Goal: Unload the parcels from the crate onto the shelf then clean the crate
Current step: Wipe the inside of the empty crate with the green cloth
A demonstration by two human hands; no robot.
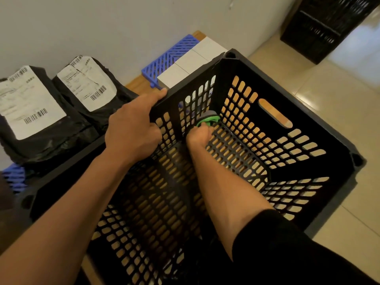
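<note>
A black perforated crate (298, 112) fills the middle of the head view, with no parcels inside. My left hand (133, 128) grips its far-left rim, thumb on the top edge. Deep inside the crate, my right hand (200, 134) is closed on a green and grey cloth (208, 118), pressed into the far corner by the floor of the crate. Two black parcels with white labels, one (30, 120) on the left and another (90, 87) beside it, lie outside the crate by the wall.
A blue plastic grid (170, 56) and white boxes (191, 62) lie against the wall behind the crate on a wooden surface (135, 81). Another black crate (324, 25) stands on the tiled floor (339, 103) at top right.
</note>
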